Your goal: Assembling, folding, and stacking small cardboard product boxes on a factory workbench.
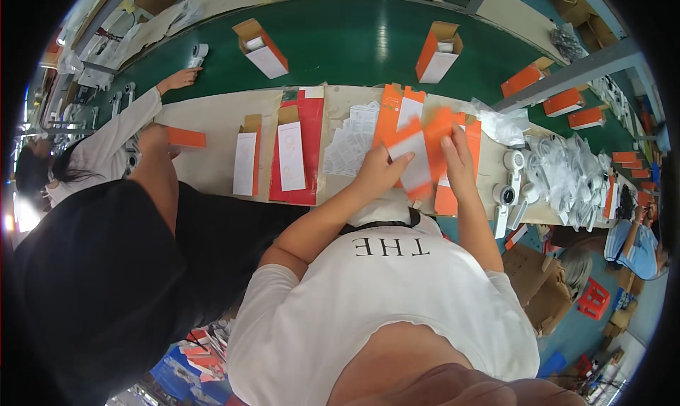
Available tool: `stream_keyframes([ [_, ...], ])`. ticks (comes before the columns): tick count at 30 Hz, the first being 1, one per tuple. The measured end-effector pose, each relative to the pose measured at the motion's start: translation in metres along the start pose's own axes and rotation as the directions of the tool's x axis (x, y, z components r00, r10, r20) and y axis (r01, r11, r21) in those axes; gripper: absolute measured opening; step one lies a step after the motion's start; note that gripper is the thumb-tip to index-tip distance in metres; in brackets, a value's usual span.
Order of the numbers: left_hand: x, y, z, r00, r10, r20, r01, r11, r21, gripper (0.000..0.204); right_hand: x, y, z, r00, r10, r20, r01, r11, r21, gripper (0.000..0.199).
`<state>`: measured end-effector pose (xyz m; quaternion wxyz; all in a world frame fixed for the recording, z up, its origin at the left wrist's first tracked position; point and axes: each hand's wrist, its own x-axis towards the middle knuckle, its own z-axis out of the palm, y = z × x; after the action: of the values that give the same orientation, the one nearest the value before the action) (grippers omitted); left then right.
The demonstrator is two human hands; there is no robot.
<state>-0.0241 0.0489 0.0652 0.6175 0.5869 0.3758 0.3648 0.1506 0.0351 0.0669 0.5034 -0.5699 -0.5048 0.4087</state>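
Note:
My left hand (pixel 379 171) and my right hand (pixel 457 151) both grip a flat orange and white carton (pixel 419 159), held just above the cardboard-covered worktable (pixel 209 119). The left hand has its lower left edge and the right hand pinches its right side. More flat orange cartons (pixel 397 108) lie under and behind it. A stack of white paper leaflets (pixel 350 140) sits just left of my left hand.
Two flat cartons (pixel 246 156) (pixel 290 151) lie by a red sheet (pixel 306 115). Open orange boxes (pixel 262 48) (pixel 437 52) ride a green conveyor (pixel 354 41). White round devices (pixel 511 183) and bagged cables (pixel 567 172) sit right. A black-clad person's arm (pixel 157 172) holds an orange carton (pixel 186 137); another's hand (pixel 178 79) reaches the belt.

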Motion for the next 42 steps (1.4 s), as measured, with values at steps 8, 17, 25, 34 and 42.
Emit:
stream_keyframes([
  [8, -0.034, -0.017, -0.014, 0.969, 0.236, -0.066, -0.244, 0.958, -0.148, 0.056, -0.009, 0.002, 0.042, 0.948, 0.056, 0.313, -0.142, 0.955, 0.261, 0.047],
  [17, -0.042, -0.027, -0.035, 0.896, -0.116, -0.429, 0.003, 0.967, -0.254, 0.050, -0.009, 0.005, 0.063, 0.751, 0.084, 0.655, -0.438, 0.805, 0.400, 0.070],
  [25, -0.052, -0.043, -0.032, 0.744, 0.556, -0.371, -0.504, 0.831, 0.234, 0.050, -0.011, 0.016, 0.075, 0.723, 0.140, 0.677, -0.440, 0.849, 0.293, 0.071],
  [34, -0.053, -0.039, -0.034, 0.761, 0.602, -0.243, -0.421, 0.742, 0.522, 0.036, -0.009, 0.006, 0.077, 0.712, 0.132, 0.690, -0.475, 0.814, 0.334, 0.073],
  [42, -0.043, -0.056, -0.026, 0.764, 0.400, -0.507, -0.403, 0.909, 0.109, 0.054, -0.004, 0.003, 0.074, 0.730, 0.048, 0.682, -0.311, 0.912, 0.269, 0.035],
])
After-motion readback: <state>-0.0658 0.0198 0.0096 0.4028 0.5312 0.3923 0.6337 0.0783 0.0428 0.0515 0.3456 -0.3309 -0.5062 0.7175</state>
